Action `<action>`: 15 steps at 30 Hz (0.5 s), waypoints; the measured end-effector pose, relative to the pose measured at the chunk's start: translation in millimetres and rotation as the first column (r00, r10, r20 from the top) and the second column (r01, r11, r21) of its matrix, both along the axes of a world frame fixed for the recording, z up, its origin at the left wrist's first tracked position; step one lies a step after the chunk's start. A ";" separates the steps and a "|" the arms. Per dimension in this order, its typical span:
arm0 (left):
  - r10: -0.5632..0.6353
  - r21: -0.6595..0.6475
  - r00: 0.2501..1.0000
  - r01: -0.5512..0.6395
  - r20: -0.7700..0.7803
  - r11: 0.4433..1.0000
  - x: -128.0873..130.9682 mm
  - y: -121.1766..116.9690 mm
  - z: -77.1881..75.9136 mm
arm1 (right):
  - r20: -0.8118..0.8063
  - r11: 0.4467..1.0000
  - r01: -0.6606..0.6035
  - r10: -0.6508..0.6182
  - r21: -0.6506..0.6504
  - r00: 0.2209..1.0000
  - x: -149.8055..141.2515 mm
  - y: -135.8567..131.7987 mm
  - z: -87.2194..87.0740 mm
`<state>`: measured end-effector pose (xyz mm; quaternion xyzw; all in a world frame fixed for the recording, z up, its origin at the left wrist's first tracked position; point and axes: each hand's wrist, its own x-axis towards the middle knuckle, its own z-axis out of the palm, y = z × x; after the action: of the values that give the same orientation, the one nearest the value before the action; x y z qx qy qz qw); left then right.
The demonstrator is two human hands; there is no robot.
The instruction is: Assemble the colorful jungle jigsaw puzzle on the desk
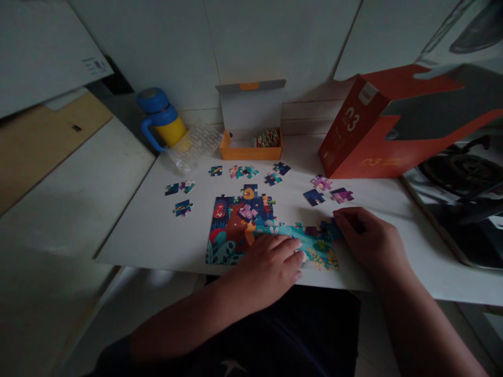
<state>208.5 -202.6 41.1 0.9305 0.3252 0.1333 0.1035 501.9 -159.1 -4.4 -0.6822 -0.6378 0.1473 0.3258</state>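
A partly joined jigsaw puzzle (226, 230) lies on the white tabletop, taller on its left and low along its right. My left hand (275, 262) rests on its lower middle, palm down with fingers stretched out. At the right end of the puzzle, my right hand (367, 238) pinches a dark blue puzzle piece (335, 229) against the upper edge; the fingers partly hide it. A loose pink-purple piece (248, 211) lies on top of the joined part. Near my right hand lie a purple piece (341, 195), a dark blue piece (313, 197) and a pink piece (321, 182).
Several loose pieces (183, 208) are spread to the left and behind the puzzle. An open orange box (251, 153) holds more pieces. A blue-yellow bottle (168, 125) stands beside clear plastic packaging (200, 146). A large red box (365, 152) and a stove (451, 209) are right.
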 end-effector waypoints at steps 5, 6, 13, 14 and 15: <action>0.277 0.035 0.961 -0.276 -0.007 0.960 -65.1 36.9 10.2 | 0.020 1.000 0.001 -0.001 -0.015 1.000 2.0 -0.3 -2.6; 0.338 0.046 0.940 -0.336 -0.042 0.941 -82.5 48.2 11.4 | 0.016 1.000 -0.006 0.006 -0.015 1.000 2.1 -0.2 -2.6; 0.744 0.277 0.585 -0.693 -0.323 0.666 -199.3 123.0 6.4 | 0.004 0.999 -0.021 0.021 -0.040 1.000 2.8 -0.1 -2.2; 0.759 0.282 0.545 -0.711 -0.357 0.644 -209.6 129.7 5.3 | 0.002 0.999 -0.022 0.022 -0.038 1.000 2.6 -0.1 -1.9; 0.756 0.277 0.523 -0.717 -0.393 0.640 -217.7 135.0 4.5 | 0.000 0.999 -0.025 0.025 -0.034 1.000 2.2 -0.1 -1.5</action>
<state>-9.3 -67.5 45.6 0.7106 0.6965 -0.0548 -0.0831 504.1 -159.2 -5.9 -0.6797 -0.6436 0.1620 0.3124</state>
